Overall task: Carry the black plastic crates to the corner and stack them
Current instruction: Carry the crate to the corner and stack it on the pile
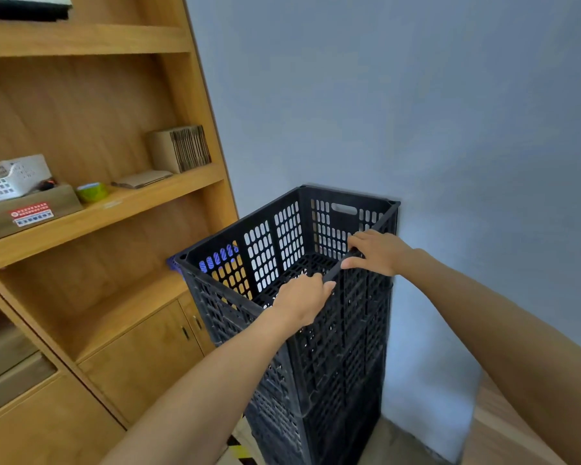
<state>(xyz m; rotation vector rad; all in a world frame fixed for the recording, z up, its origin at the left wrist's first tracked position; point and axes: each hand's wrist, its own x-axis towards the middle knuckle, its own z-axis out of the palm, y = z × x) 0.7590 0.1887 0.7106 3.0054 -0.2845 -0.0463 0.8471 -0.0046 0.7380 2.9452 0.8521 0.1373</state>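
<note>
Two bare forearms are reaching in from the bottom edge toward a stack of black perforated plastic crates.

Left hand: closing over the near rim of the top black slotted crate, fingers curling over the edge, knuckles up.

Right hand: gripping the same rim farther along, toward the wall; thumb lying on the outer side, fingers wrapping over the top.

Top crate: sitting level on the stack, open side up, nothing showing inside but its grid floor. An oblong handle slot is showing in its far wall.

Stack: standing upright in the corner, its far side close against the pale grey-blue wall, its left side just beside the tall light-wood shelving unit. How many crates are making it up cannot be told. Something blue is peeking out behind the left corner.

Shelf contents: a white slotted plastic basket, a green roll of tape, a bundle of flattened brown cardboard standing on edge, and a brown box with a red label.
</note>
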